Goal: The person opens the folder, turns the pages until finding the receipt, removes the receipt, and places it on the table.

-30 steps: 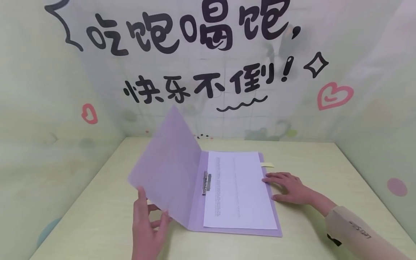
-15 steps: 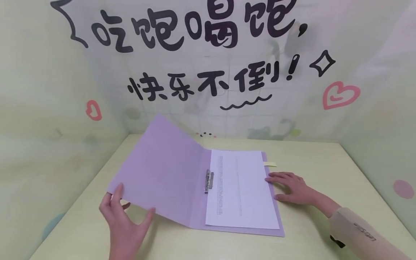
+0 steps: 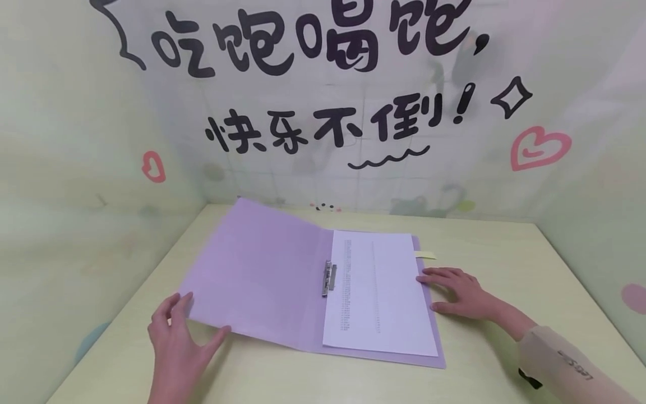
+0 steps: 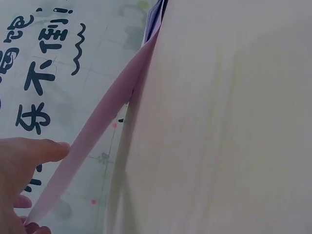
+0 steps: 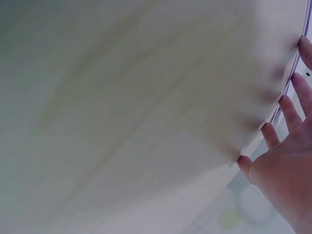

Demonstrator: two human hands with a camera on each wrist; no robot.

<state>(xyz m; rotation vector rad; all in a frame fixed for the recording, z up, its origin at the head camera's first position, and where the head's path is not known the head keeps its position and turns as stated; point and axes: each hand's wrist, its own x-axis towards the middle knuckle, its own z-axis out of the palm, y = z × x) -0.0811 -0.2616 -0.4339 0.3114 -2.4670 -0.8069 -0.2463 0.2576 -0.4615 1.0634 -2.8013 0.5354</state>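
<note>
Folder [image 3: 303, 331], purple, lies on the table [image 3: 497, 244], spread wide w/ its inside facing up. Cover [image 3: 242, 275] extends to the folder's L side, tilted; L-wrist view confirms a gap betw. it & the tabletop.

L hand [image 3: 175, 339], at folder's near-L corner: pinching the cover, fingers curled at its outer edge, thumb set wide of them at the near edge. R hand [image 3: 466, 294], at folder's R edge: fingers spread, tips resting along that edge; pressing force, if any, can't tell.

Contents: white paper [image 3: 388, 297] on folder's R half, print too small to read. Metal clip [image 3: 329, 278] near folder's spine, by paper's L edge; whether it clamps the sheet, can't tell. Yellow tab [image 3: 425, 255] sticks out past folder's upper R edge, beyond R hand.

Status (est.): opening work appears mostly done, i.e. paper & clip fully exposed. Outstanding: cover not yet flat, L hand not yet off it. Paper sits within the folder, no sheet lifted. No. of sheets: can't tell.
</note>
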